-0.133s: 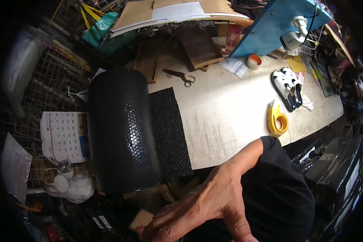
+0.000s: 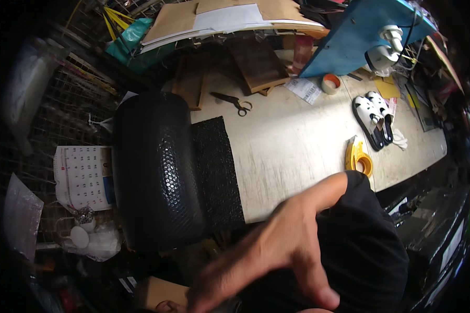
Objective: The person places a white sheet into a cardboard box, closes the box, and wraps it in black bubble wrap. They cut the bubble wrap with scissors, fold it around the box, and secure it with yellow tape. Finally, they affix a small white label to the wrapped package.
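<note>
Right hand: nothing visibly held, fingers stretched to the lower left and blurred, thumb set wide apart. Probable left hand: a sliver of skin at the lower edge, against the card; whether it gripped could not be told. Card: brown, low in view, nearer the body than the table, just beside the right fingertips; contact with them unclear. Roll: black bubble wrap, at the table's left end, its sheet flat on the right. Scissors: beyond the sheet, blades leftward. Tape dispenser: yellow, near the right sleeve. Handling, as judged: card best pinched flat between thumb and fingers, lest it bend; sleeve best kept clear of the dispenser, forearm off the sheet's edge.
</note>
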`<state>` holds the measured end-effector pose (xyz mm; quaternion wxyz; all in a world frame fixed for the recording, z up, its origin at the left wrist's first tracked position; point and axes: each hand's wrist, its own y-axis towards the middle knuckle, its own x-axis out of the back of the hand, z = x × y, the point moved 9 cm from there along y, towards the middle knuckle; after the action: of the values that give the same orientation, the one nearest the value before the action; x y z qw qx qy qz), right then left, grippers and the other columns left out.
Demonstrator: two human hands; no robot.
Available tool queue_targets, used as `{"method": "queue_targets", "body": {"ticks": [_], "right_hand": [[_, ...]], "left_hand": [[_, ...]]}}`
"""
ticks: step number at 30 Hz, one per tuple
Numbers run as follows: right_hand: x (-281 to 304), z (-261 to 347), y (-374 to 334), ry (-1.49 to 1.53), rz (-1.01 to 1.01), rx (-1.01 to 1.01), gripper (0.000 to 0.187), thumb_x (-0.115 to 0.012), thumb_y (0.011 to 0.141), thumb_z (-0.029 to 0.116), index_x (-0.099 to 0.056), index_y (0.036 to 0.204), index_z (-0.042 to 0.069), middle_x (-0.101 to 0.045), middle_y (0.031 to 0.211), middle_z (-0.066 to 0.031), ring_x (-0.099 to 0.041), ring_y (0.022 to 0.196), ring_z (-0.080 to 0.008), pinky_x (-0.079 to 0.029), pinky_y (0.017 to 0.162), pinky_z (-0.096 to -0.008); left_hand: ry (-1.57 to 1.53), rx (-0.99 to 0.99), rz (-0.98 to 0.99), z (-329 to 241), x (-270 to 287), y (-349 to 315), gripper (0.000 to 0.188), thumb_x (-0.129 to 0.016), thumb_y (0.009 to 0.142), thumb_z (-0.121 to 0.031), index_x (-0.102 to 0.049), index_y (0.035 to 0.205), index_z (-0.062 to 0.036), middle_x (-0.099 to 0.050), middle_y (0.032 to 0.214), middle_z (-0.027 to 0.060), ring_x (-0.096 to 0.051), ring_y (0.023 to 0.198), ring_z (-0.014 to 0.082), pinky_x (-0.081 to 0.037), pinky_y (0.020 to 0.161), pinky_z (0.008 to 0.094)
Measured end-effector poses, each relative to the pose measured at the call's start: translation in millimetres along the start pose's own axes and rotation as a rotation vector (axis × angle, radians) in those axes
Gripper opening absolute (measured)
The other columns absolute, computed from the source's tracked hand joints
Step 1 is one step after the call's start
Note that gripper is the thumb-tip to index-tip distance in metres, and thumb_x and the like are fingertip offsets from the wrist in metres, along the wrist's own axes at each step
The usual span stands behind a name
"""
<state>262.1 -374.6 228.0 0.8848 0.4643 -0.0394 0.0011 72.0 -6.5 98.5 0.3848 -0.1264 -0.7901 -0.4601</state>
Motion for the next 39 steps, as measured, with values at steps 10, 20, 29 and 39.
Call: {"method": "queue_targets", "body": {"ticks": [10,20,29,39], "right_hand": [[436.5,138.0,-212.4,-1.686,-1.12,-0.975,0.057,-0.067,0.08,0.058,-0.067,0.109,0.009,-0.069,0.106,-0.0108,-0.062,0.108,-0.0273,-0.047,0.09,-0.0427],[447.6,125.6,-238.2,-1.849,-1.074,-1.107,0.037,-0.068,0.082,0.046,-0.068,0.097,0.012,-0.07,0.097,-0.0096,-0.065,0.097,-0.0279,-0.047,0.085,-0.0425],[444.0,124.7,-228.8,-1.863,-1.04,-1.128,0.031,-0.066,0.085,0.043,-0.069,0.106,0.02,-0.067,0.112,-0.008,-0.059,0.112,-0.0249,-0.04,0.096,-0.0454],[448.1,131.9,-238.9,-1.777,-1.161,-1.06,0.034,-0.058,0.089,0.041,-0.069,0.105,0.012,-0.068,0.106,-0.0148,-0.062,0.106,-0.0307,-0.043,0.096,-0.0449]], "left_hand": [[-0.225,-0.438,0.369,-207.9,1.3,-43.3,0.021,-0.05,0.09,-0.021,-0.053,0.084,-0.0012,-0.057,0.086,0.0184,-0.05,0.072,0.0412,-0.041,0.066,0.049],[-0.618,-1.429,0.859,-385.0,-98.2,-199.8,0.015,-0.06,0.073,-0.013,-0.062,0.084,-0.0041,-0.059,0.107,0.0154,-0.056,0.101,0.0297,-0.046,0.09,0.0424],[-0.751,-1.452,0.868,-431.8,-160.5,-296.2,0.011,-0.059,0.082,-0.01,-0.059,0.087,0.0001,-0.053,0.124,0.0212,-0.057,0.107,0.0312,-0.049,0.086,0.0402],[-0.471,-1.253,1.265,-406.1,-225.6,-275.0,0.055,-0.07,0.081,-0.041,-0.053,0.12,-0.0065,-0.048,0.132,0.0182,-0.048,0.122,0.0337,-0.037,0.103,0.0445]]}}
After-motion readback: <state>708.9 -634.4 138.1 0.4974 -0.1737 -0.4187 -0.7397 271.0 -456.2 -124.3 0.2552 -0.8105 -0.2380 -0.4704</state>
